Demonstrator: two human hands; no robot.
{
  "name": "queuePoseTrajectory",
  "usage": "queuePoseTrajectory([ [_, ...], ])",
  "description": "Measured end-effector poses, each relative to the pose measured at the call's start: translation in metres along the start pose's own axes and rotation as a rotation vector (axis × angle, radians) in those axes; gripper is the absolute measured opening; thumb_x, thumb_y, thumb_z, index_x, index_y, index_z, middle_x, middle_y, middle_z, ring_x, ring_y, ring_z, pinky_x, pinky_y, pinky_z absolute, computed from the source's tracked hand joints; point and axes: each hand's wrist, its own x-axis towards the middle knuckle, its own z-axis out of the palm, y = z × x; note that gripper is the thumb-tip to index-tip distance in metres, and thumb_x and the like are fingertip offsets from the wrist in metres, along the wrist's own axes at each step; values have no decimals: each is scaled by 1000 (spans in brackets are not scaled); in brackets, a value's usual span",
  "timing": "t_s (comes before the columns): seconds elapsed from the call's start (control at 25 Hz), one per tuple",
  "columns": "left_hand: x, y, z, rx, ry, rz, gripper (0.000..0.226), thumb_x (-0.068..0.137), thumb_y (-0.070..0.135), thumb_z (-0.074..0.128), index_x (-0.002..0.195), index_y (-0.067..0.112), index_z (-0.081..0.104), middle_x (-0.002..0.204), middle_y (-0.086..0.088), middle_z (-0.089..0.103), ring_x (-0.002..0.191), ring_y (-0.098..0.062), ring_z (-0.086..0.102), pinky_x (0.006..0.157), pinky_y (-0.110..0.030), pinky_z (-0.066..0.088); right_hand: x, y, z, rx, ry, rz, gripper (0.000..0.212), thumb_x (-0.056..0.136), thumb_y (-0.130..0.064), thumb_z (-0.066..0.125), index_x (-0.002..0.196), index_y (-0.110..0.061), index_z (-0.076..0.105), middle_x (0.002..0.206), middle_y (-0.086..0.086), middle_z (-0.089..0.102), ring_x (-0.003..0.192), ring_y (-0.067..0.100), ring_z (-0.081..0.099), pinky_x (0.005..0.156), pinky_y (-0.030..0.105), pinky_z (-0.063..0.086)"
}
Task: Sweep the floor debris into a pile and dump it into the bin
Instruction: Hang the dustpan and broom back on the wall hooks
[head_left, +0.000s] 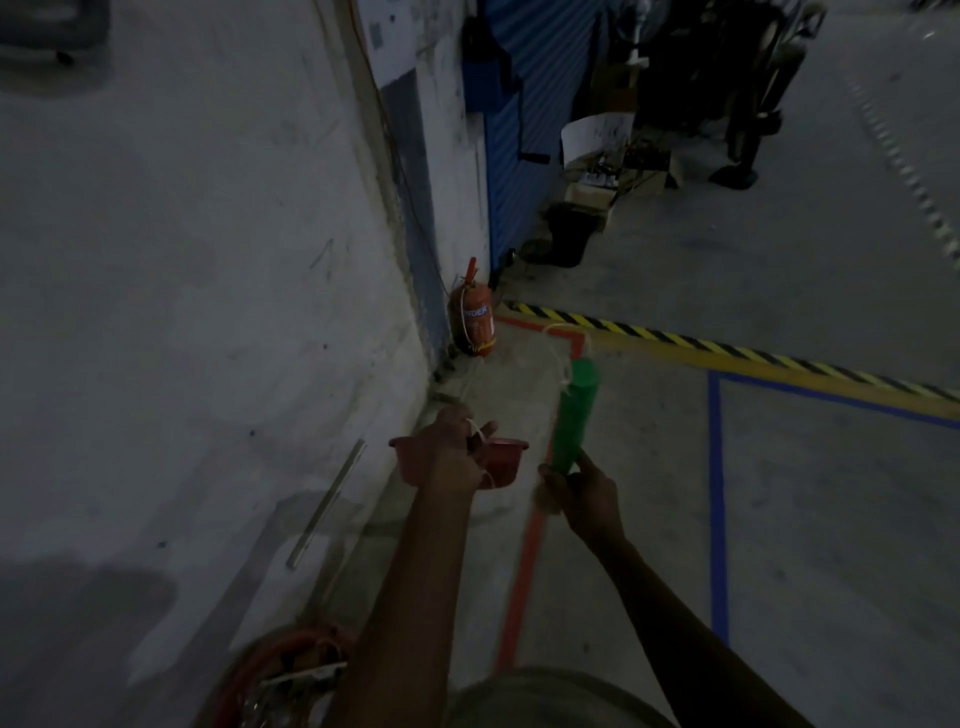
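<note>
Dim, blurry shot. L hand (452, 457) out front, gripping a red pan (506, 457) by its rim, w/ a white cord looped at the fingers. R hand (582, 493) just beside it, wrapped round the low end of a green handle (574, 415) that tilts up and away, string (558, 343) tied near its top. Extinguisher (471, 325) stands upright at the foot of the wall (208, 312). Red tape (524, 566), blue tape (717, 493) and hazard tape (727, 345) cross the floor. Red-rimmed bin (270, 670) bottom left, contents too blurred to tell. Black bucket (569, 234) further back by the blue shutter (535, 104).

Fire extinguisher (471, 325) stands against the wall (208, 260) beside striped floor tape (727, 345).
</note>
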Motion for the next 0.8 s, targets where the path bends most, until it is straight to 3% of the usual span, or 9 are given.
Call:
queuePoseTrajectory([
  [0.08, 8, 4, 33, 89, -27, -12, 14, 92, 6, 56, 78, 8, 54, 87, -10, 58, 72, -27, 63, 68, -35, 49, 25, 3, -19, -133, 39, -30, 50, 94, -43, 66, 134, -14, 58, 86, 6, 76, 63, 12, 66, 56, 18, 47],
  [0.16, 26, 10, 63, 188, -34, 37, 7, 89, 11, 60, 86, 5, 60, 88, -12, 61, 60, -23, 61, 59, -30, 50, 48, 6, -31, -191, 60, -7, 49, 95, -43, 64, 133, -12, 57, 88, 8, 75, 67, 19, 67, 58, 25, 47],
  [0.28, 69, 18, 102, 336, 0, 120, 49, 80, 19, 59, 124, -4, 57, 75, -7, 59, 49, -17, 54, 48, -23, 46, 82, 11, -43, -175, 99, 32, 49, 94, -50, 63, 131, -20, 55, 86, 7, 75, 67, 24, 70, 61, 39, 59],
  [0.32, 76, 21, 116, 374, 4, 135, 49, 83, 19, 58, 126, -4, 55, 77, -8, 59, 51, -18, 54, 48, -23, 47, 95, 13, -46, -156, 104, 46, 45, 94, -52, 63, 128, -24, 54, 84, 5, 74, 65, 24, 71, 59, 43, 60],
  [0.4, 85, 28, 149, 374, 16, 182, 26, 89, 14, 59, 110, 0, 58, 83, -15, 61, 54, -22, 56, 49, -27, 49, 123, 16, -53, -189, 123, 59, 41, 93, -55, 62, 123, -29, 53, 80, 1, 72, 62, 23, 69, 55, 45, 59],
  [0.48, 103, 35, 175, 355, -18, 194, 12, 88, 13, 63, 97, 5, 60, 75, -13, 60, 50, -21, 53, 40, -23, 45, 152, 18, -58, -285, 161, 35, 43, 92, -59, 59, 124, -30, 52, 80, -3, 70, 61, 21, 67, 53, 44, 58],
  [0.6, 144, 50, 219, 359, -94, 149, 7, 85, 13, 63, 89, 8, 61, 65, -8, 58, 40, -15, 45, 34, -14, 30, 208, 21, -63, -377, 219, 31, 42, 90, -64, 57, 116, -32, 54, 79, -7, 65, 60, 16, 64, 53, 42, 58],
  [0.72, 176, 74, 268, 380, -139, 89, 8, 88, 14, 57, 82, 10, 60, 42, -1, 47, 26, -7, 26, 31, -10, 17, 265, 17, -70, -479, 211, 17, 41, 92, -58, 61, 115, -24, 60, 95, -1, 57, 66, 19, 59, 58, 42, 58],
  [0.8, 201, 92, 302, 426, -169, 71, 11, 89, 15, 57, 85, 8, 64, 50, -7, 50, 27, -8, 27, 31, -10, 17, 303, 15, -72, -494, 194, 19, 40, 92, -53, 64, 113, -20, 62, 107, 2, 50, 72, 20, 58, 61, 44, 58],
])
